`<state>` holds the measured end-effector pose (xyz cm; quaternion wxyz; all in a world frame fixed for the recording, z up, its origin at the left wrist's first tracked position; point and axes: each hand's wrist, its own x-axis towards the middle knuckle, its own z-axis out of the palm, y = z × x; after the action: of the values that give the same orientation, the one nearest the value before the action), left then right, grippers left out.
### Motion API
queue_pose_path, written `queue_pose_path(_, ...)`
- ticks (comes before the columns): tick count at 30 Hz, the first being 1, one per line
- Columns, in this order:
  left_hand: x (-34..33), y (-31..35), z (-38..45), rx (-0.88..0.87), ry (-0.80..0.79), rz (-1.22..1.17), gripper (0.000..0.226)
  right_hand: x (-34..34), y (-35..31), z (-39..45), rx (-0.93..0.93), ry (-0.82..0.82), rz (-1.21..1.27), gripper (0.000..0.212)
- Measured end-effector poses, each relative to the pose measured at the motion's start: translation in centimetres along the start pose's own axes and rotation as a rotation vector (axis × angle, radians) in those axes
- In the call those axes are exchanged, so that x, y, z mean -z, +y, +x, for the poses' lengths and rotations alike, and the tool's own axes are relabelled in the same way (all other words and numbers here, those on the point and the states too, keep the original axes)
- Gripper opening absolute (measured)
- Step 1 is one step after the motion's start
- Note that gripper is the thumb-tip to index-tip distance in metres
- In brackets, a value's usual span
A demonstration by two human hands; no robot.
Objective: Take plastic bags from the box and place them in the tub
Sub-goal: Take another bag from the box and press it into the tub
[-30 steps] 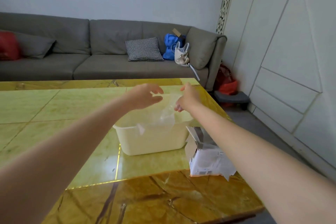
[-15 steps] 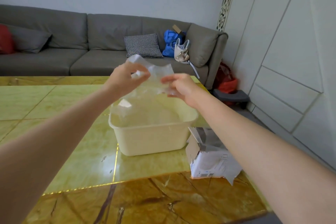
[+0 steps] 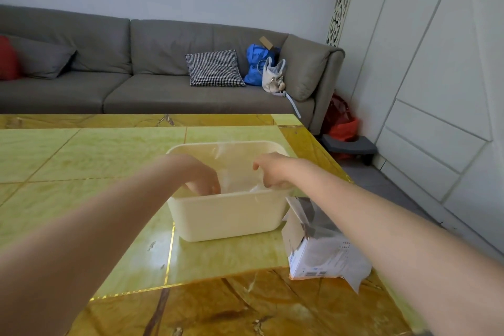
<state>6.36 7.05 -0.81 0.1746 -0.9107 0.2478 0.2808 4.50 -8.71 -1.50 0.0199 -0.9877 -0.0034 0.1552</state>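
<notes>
A cream plastic tub stands on the table near its right side. A clear plastic bag lies inside the tub, stretched between my two hands. My left hand reaches down into the tub's left part with curled fingers on the bag. My right hand is at the tub's right rim, fingers curled on the bag's other end. A torn white cardboard box stands open just right of the tub, under my right forearm.
The yellow-green and amber marble table stretches left and toward me. Its right edge runs close past the box. Behind it is a grey sofa with a checked cushion and bags.
Both hands came down from above the tub, lowering the clear bag into it. The view tilted slightly downward.
</notes>
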Motion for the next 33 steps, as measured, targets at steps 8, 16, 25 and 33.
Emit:
queue_pose_path(8,0.2,-0.5,1.3,0.022,-0.089,-0.073,0.045,1.2,-3.5,0.8,0.274,-0.176,-0.06,0.047)
queue_pose_path(16,0.2,-1.3,2.5,0.086,-0.173,-0.056,0.039,0.4,-1.7,2.7,0.05,-0.425,-0.353,0.036)
queue_pose_path(25,4.7,1.0,-2.2,-0.024,0.395,-0.303,0.027,6.3,1.2,-3.5,0.129,-0.14,0.1,0.023)
queue_pose_path(33,3.5,9.2,-4.8,-0.371,0.445,-0.586,0.03,4.3,6.1,-11.9,-0.012,-0.312,-0.202,0.049)
